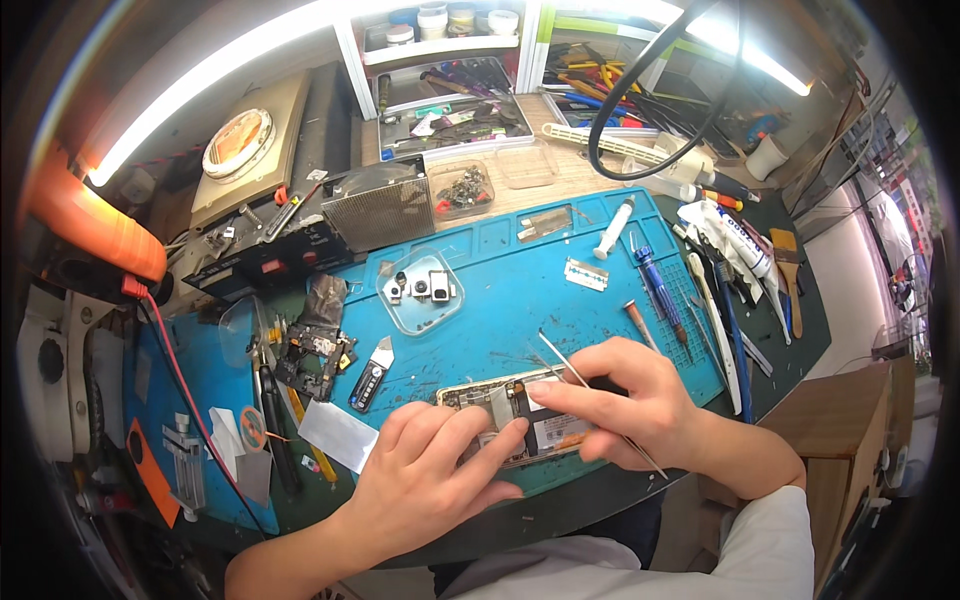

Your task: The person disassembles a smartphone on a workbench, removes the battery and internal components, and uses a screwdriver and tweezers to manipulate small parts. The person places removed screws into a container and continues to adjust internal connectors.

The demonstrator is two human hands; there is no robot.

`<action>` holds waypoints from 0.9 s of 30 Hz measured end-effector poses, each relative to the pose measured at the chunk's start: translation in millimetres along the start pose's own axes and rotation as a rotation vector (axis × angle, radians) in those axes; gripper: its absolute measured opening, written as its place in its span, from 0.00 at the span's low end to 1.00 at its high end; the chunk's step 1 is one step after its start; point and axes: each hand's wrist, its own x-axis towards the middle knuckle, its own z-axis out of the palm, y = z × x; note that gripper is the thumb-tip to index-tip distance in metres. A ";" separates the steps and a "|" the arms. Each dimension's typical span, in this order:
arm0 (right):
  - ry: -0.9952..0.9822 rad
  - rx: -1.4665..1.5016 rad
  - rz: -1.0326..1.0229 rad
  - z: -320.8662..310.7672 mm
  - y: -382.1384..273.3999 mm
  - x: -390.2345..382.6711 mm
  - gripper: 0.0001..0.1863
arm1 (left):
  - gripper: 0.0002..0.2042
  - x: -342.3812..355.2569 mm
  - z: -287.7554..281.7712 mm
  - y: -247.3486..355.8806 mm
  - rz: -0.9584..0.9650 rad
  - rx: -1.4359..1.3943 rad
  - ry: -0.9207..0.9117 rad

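An opened smartphone (560,433) lies near the front edge of the blue work mat (500,330). Its battery and inner parts show between my hands. My left hand (415,475) is over the phone's left end, fingers bent and gripping it, with the index fingertip at the phone's middle. My right hand (645,400) holds a slim metal tool (649,460) slantwise between its fingers; whether it is tweezers or a pry tool is unclear. The right index fingertip touches the phone's upper middle. My fingers hide part of the phone.
Around the phone are a craft knife (372,375), a clear dish of small camera parts (420,318), a razor blade (586,275), a syringe (614,228) and a blue screwdriver (660,295). Brushes (787,265) lie at right; an orange-handled tool (95,215) hangs at left.
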 end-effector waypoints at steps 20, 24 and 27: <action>-0.018 0.280 0.094 10.5 5.0 -10.7 0.13 | 0.25 6.9 -7.4 -5.1 -0.045 -0.112 -0.022; -0.007 0.274 0.085 12.3 6.0 -11.6 0.13 | 0.25 7.9 -7.8 -4.1 -0.048 -0.106 -0.022; -0.010 0.270 0.077 12.6 5.7 -9.9 0.13 | 0.25 6.8 -9.7 -3.4 -0.049 -0.072 -0.017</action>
